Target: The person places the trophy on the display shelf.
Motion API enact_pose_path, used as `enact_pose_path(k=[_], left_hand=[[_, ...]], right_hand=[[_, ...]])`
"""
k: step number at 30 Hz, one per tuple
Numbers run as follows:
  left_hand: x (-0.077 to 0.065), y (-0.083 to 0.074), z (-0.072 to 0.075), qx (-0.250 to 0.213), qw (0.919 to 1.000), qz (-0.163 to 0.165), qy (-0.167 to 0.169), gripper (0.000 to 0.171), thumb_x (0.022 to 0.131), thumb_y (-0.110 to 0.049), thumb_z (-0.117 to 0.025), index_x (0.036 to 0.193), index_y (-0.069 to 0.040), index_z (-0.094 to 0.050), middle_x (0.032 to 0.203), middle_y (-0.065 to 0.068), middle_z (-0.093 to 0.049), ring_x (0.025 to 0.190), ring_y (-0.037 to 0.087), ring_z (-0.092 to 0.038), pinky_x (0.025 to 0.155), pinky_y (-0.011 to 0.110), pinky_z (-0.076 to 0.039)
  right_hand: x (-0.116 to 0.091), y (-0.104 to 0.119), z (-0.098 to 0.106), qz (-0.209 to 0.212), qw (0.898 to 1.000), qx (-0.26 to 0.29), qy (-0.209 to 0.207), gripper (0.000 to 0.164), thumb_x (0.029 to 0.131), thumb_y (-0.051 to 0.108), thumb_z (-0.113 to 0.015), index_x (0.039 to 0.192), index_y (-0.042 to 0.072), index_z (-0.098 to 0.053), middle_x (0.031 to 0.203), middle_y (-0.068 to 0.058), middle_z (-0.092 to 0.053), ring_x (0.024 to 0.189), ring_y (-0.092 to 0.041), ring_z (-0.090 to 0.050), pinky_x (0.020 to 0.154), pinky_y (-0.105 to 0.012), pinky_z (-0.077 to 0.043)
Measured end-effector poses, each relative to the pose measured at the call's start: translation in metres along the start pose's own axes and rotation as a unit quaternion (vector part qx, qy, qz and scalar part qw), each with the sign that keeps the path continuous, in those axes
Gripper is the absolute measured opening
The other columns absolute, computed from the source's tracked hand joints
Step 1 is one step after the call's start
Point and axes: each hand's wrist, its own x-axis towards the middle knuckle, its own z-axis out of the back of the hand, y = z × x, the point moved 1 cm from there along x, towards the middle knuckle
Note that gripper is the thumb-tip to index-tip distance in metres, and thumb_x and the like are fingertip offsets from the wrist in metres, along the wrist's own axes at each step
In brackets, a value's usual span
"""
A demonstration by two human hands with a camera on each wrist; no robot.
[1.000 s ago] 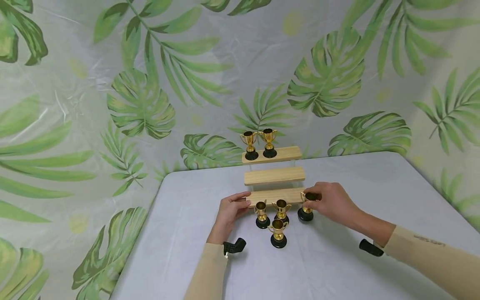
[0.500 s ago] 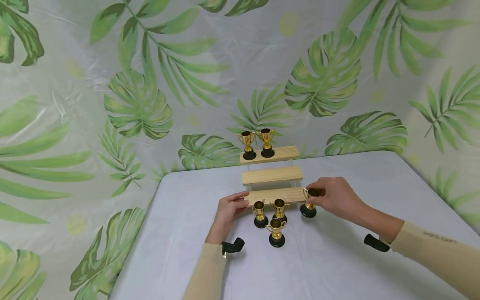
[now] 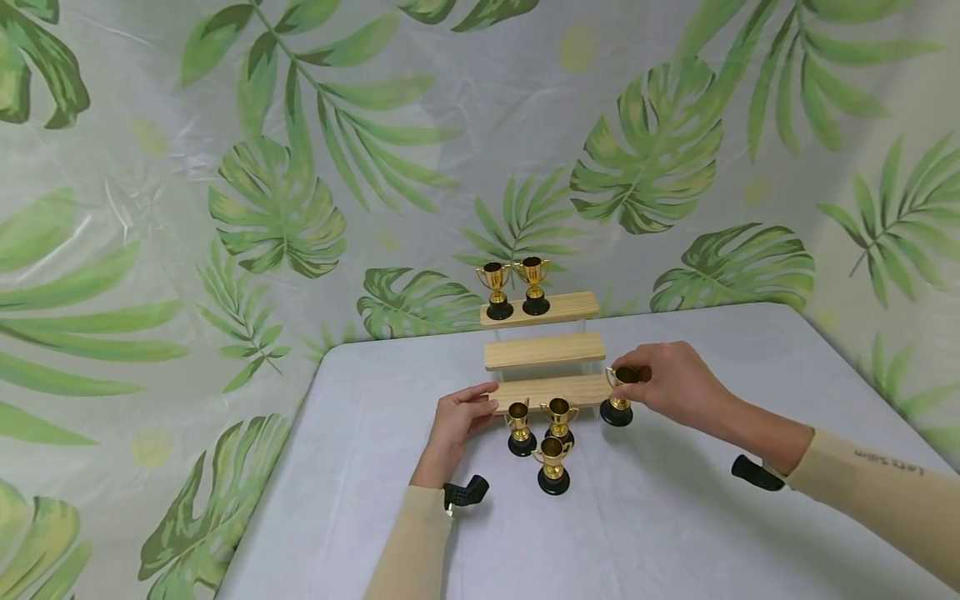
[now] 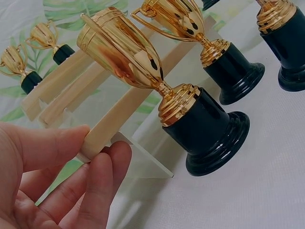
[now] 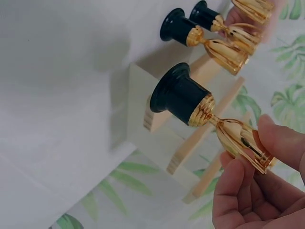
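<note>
My right hand [image 3: 675,382] grips a small gold trophy cup [image 5: 186,93] by its bowl, thumb on one side and fingers on the other. Its black base is beside the right end of the three-tier wooden shelf. With thumb and fingers, my left hand [image 4: 62,176] pinches the left end of the lowest plank [image 3: 551,392]. In front of that plank several more trophies stand upright on the table: a left one [image 3: 521,425], a middle one [image 3: 558,417] and a nearer one [image 3: 552,467].
On the top plank [image 3: 577,304] two trophies [image 3: 495,287] stand side by side towards the left. The middle plank [image 3: 545,351] lies between top and bottom tiers. A white cloth covers the table [image 3: 360,467], and a leaf-patterned sheet [image 3: 420,150] hangs behind it.
The right hand has moved slightly to the right and upward, carrying its trophy along. My left hand keeps its place on the lowest plank.
</note>
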Motion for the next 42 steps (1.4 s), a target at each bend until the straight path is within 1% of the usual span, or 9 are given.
enact_pose_path(k=[7, 11, 18, 28, 33, 37, 42], left_hand=[[0.000, 0.000, 0.002, 0.001, 1.0000, 0.000, -0.003, 0.032, 0.083, -0.008, -0.081, 0.115, -0.010, -0.077, 0.107, 0.009, -0.068, 0.086, 0.015, -0.069, 0.080, 0.030, -0.058], [0.000, 0.000, 0.003, 0.002, 1.0000, -0.002, -0.003, 0.033, 0.084, -0.008, -0.081, 0.117, -0.009, -0.077, 0.108, 0.009, -0.068, 0.087, 0.014, -0.069, 0.081, 0.030, -0.058], [0.000, 0.000, 0.003, 0.004, 1.0000, 0.000, -0.002, 0.033, 0.084, -0.008, -0.081, 0.117, -0.009, -0.077, 0.109, 0.009, -0.067, 0.088, 0.014, -0.069, 0.082, 0.030, -0.058], [0.002, 0.001, 0.002, 0.004, 1.0000, 0.003, 0.000, 0.033, 0.084, -0.008, -0.080, 0.117, -0.010, -0.077, 0.108, 0.009, -0.068, 0.088, 0.015, -0.069, 0.082, 0.031, -0.058], [0.002, 0.002, 0.002, -0.002, 1.0000, -0.002, 0.008, 0.035, 0.085, -0.007, -0.079, 0.120, -0.006, -0.075, 0.107, 0.009, -0.066, 0.086, 0.014, -0.069, 0.082, 0.030, -0.058], [0.004, 0.004, 0.002, -0.005, 0.9999, -0.008, 0.012, 0.038, 0.086, -0.007, -0.079, 0.123, -0.004, -0.072, 0.106, 0.008, -0.066, 0.085, 0.013, -0.069, 0.083, 0.031, -0.057], [0.004, 0.004, 0.002, -0.004, 0.9999, -0.007, 0.013, 0.036, 0.086, -0.007, -0.079, 0.122, -0.005, -0.073, 0.107, 0.009, -0.067, 0.086, 0.014, -0.070, 0.083, 0.031, -0.058]], right_hand=[[0.008, 0.003, 0.006, 0.011, 1.000, -0.015, 0.001, 0.026, 0.080, 0.017, -0.087, 0.102, 0.007, -0.079, 0.081, 0.007, -0.069, 0.065, -0.005, -0.059, 0.057, -0.028, -0.050], [0.012, 0.005, 0.011, 0.016, 1.000, -0.018, 0.003, 0.026, 0.080, 0.017, -0.087, 0.103, 0.006, -0.078, 0.081, 0.006, -0.069, 0.065, -0.005, -0.059, 0.056, -0.027, -0.050], [0.017, 0.008, 0.016, 0.020, 1.000, -0.024, 0.004, 0.025, 0.080, 0.017, -0.087, 0.101, 0.007, -0.079, 0.079, 0.007, -0.068, 0.064, -0.006, -0.059, 0.056, -0.027, -0.050], [0.023, 0.011, 0.024, 0.017, 1.000, -0.014, 0.002, 0.025, 0.081, 0.015, -0.086, 0.102, 0.006, -0.078, 0.081, 0.006, -0.069, 0.065, -0.007, -0.060, 0.058, -0.029, -0.050], [0.027, 0.012, 0.028, 0.021, 1.000, -0.020, 0.003, 0.024, 0.082, 0.015, -0.085, 0.104, 0.007, -0.078, 0.081, 0.006, -0.070, 0.064, -0.008, -0.060, 0.057, -0.031, -0.050], [0.030, 0.013, 0.032, 0.016, 1.000, -0.021, 0.006, 0.024, 0.084, 0.015, -0.084, 0.105, 0.007, -0.078, 0.082, 0.004, -0.070, 0.064, -0.009, -0.060, 0.056, -0.031, -0.049], [0.037, 0.015, 0.038, 0.011, 1.000, -0.021, 0.008, 0.025, 0.084, 0.015, -0.083, 0.107, 0.005, -0.078, 0.082, 0.003, -0.070, 0.063, -0.009, -0.059, 0.055, -0.031, -0.049]])
